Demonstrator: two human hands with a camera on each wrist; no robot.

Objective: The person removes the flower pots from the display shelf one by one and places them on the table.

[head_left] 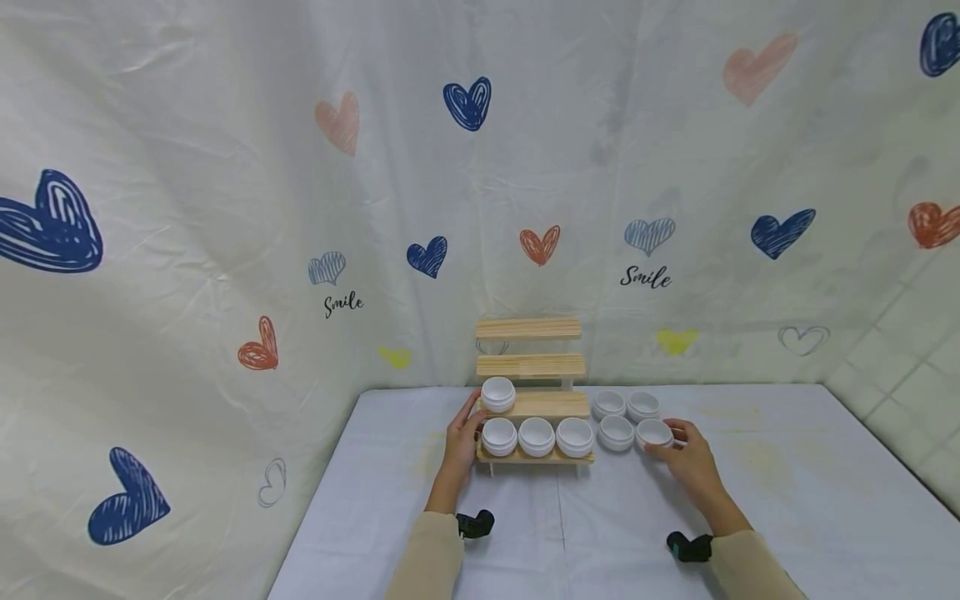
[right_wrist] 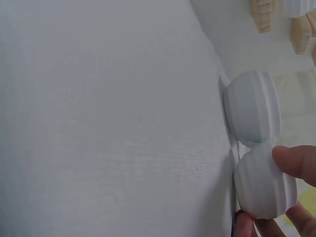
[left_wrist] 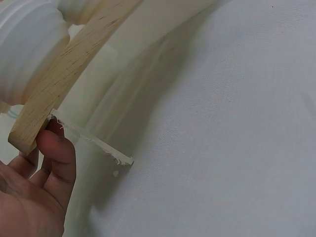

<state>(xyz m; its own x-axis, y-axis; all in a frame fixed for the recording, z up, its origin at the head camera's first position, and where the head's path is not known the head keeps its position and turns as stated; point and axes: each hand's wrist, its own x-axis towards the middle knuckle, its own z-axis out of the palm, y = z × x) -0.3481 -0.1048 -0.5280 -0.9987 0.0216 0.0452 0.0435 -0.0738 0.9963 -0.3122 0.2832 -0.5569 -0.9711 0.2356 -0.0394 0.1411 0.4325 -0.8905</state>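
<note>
l grip (head_left: pixel 461 442) @ rack edge (left_wrist: pixel 25 129), room l

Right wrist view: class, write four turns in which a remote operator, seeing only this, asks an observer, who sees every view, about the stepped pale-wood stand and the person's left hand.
Operator: I see the right hand holding one round white bowl, and only part of the stepped pale-wood stand. How many bowls stand on it?
Observer: Four: three on the lowest shelf, one on the shelf above.
Operator: Where is the left hand?
Observer: It is at the stand's left end, its fingers touching the wood.
</note>
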